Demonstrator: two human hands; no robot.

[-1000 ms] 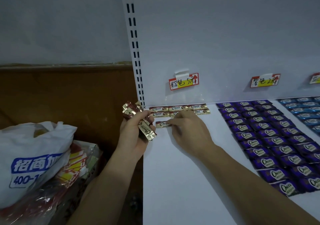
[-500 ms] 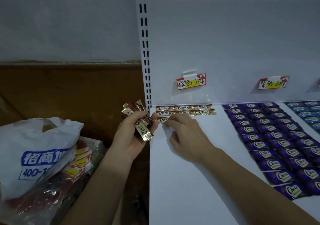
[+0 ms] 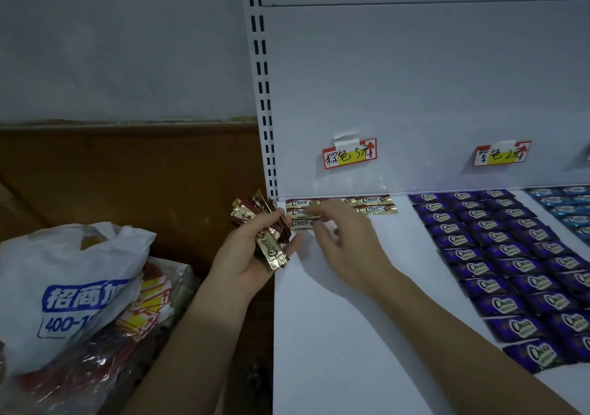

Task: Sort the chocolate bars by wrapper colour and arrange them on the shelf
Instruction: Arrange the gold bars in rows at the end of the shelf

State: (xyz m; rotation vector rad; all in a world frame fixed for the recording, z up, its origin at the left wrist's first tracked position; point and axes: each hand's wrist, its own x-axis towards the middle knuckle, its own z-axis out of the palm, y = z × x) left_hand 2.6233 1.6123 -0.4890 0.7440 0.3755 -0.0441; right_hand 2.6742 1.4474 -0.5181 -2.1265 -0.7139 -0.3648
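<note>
The left hand (image 3: 245, 255) grips a bunch of brown-and-gold foil chocolate bars (image 3: 271, 250) at the left edge of the white shelf (image 3: 351, 335). The right hand (image 3: 348, 242), loosely released, hovers over matching bars laid in rows (image 3: 376, 204) at the shelf's back.

Your right hand (image 3: 346, 244), motion-blurred, covers the middle brown bars (image 3: 376, 200); whether it pinches one, unclear. Blue bars (image 3: 570, 210) and white bag (image 3: 64, 255) run off your frame's edges.

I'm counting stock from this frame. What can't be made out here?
Head view:
Gold bars on the shelf: right hand covers the rows' middle.
Bundle in the left hand: bars overlap, count unclear.
Blue bars: cut off by the right edge.
Right hand: motion-blurred, grip unclear.
</note>
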